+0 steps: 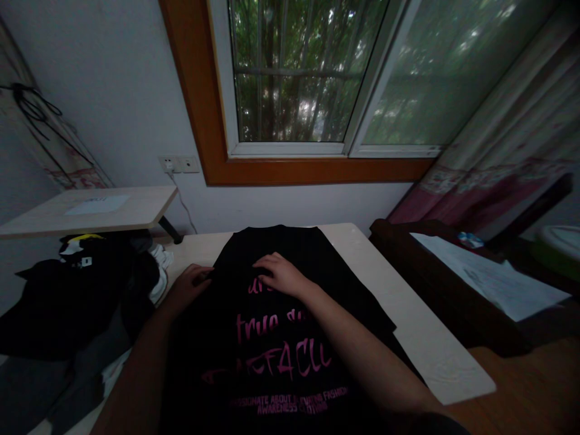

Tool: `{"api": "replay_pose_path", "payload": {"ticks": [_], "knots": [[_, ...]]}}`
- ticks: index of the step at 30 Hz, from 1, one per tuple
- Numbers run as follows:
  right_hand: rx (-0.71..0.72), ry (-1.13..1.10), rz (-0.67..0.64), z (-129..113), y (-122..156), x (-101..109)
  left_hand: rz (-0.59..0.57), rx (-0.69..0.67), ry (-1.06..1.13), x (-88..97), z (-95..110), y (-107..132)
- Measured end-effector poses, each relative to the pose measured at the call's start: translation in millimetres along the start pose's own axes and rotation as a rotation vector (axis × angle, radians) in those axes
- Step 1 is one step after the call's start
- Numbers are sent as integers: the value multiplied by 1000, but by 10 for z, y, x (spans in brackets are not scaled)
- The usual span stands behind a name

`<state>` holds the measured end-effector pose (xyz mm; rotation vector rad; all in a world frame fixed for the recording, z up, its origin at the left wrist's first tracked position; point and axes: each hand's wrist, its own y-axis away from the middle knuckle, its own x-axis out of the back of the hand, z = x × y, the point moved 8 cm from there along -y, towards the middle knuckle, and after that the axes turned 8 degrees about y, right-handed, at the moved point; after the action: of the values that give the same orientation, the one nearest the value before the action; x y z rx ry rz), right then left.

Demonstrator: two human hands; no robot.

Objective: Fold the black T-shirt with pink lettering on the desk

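A black T-shirt [290, 248] with pink lettering lies spread on a pale table [421, 338] in front of me. My right hand [281, 273] rests palm down on the shirt's upper middle, fingers stretched flat and pointing left. My left hand [190, 283] sits at the shirt's left edge, its fingers curled onto the fabric there; the fingertips are partly hidden by the dark cloth.
A heap of dark clothes [77, 290] lies to the left. Behind it stands a small light wooden tabletop [90, 211] with a paper. A dark desk [453, 290] with white sheets [493, 278] stands on the right. A window [317, 78] and curtain [512, 157] are ahead.
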<state>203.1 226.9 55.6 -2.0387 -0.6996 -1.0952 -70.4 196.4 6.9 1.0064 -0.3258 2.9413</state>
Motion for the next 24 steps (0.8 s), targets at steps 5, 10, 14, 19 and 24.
{"api": "replay_pose_path", "payload": {"ticks": [5,10,14,19,24], "knots": [[-43,-47,-93,-139,-317,-397,-8,1,17,5,2,-3],[-157,-199,-186,-94,-393,-523,-6,-10,17,4,19,-4],[-152,-301,-284,-72,-301,-468,-27,-4,28,-20,-1,-1],[-207,-556,-360,76,-54,-391,-12,0,18,-24,34,12],[-158,-627,-413,91,182,-323,0,-10,17,-25,94,20]]}}
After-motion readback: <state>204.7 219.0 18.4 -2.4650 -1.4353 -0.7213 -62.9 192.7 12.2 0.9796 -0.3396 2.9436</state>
